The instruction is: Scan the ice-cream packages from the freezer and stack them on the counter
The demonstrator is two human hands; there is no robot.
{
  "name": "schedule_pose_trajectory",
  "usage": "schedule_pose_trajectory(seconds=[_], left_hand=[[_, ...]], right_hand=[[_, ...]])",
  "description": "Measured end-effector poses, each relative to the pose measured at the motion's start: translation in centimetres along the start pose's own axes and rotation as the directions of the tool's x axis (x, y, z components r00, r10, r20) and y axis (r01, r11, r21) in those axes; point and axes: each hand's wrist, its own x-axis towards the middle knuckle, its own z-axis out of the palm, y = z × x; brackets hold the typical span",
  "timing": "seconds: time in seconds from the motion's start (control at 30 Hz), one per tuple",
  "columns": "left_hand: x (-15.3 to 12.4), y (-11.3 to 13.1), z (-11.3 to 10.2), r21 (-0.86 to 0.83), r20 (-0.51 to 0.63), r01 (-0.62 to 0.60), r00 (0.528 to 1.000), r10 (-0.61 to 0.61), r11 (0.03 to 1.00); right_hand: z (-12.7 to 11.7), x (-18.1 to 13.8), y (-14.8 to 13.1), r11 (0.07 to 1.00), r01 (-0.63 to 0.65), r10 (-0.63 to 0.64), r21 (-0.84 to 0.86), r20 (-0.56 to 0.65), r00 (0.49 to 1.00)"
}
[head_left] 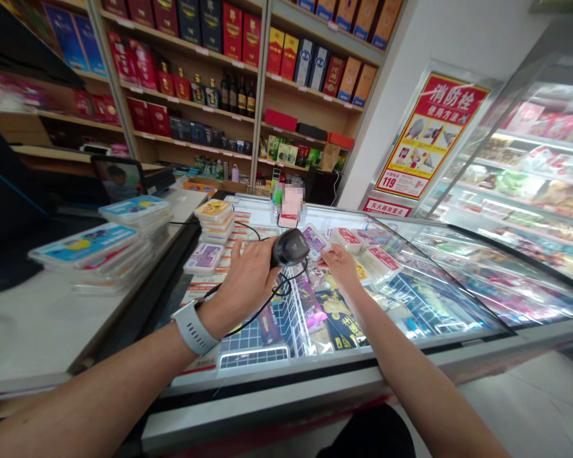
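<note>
My left hand (246, 280) is wrapped round a black barcode scanner (290, 247), its head pointing right and its cable looping below. In my right hand (340, 267) is a flat purple-and-white plastic box (316, 240), pinched at its right edge close to the scanner's head. Another purple box (204, 257) lies left of my left hand, in front of a stack of yellow-lidded boxes (214, 213). Beyond my right hand, red-labelled boxes (381, 262) rest on the freezer's glass top.
Stacks of blue-lidded boxes (90, 245) stand on the white counter (19, 343) at left. Below the glass, the freezer holds wire baskets (293, 318) and packets. A pink-screened phone (290, 207) stands behind the scanner. Shelves of boxed bottles (186, 70) line the back wall.
</note>
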Motion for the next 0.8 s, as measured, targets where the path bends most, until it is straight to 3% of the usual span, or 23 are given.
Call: schedule_pose_trajectory(seconds=[0.27, 0.5, 0.63, 0.8], left_hand=[[0.0, 0.0, -0.1, -0.008, -0.004, -0.01, 1.0, 0.01, 1.0], [-0.1, -0.1, 0.1, -0.033, 0.0, -0.014, 1.0, 0.014, 0.999], [-0.1, 0.1, -0.1, -0.033, -0.001, -0.019, 1.0, 0.019, 0.999], [0.1, 0.0, -0.2, -0.012, 0.004, -0.004, 1.0, 0.004, 1.0]], right_hand=[[-0.5, -0.1, -0.7, 0.995, 0.037, -0.041, -0.089, -0.036, 0.999], [-3.1, -0.9, -2.9, 0.946, 0.142, -0.201, -0.293, -0.184, 0.962], [-5.6, -2.8, -2.9, 0.692, 0.21, -0.445, -0.691, -0.178, 0.878], [-8.9, -5.8, -1.7, 0.392, 0.256, -0.595, -0.884, -0.031, 0.803]])
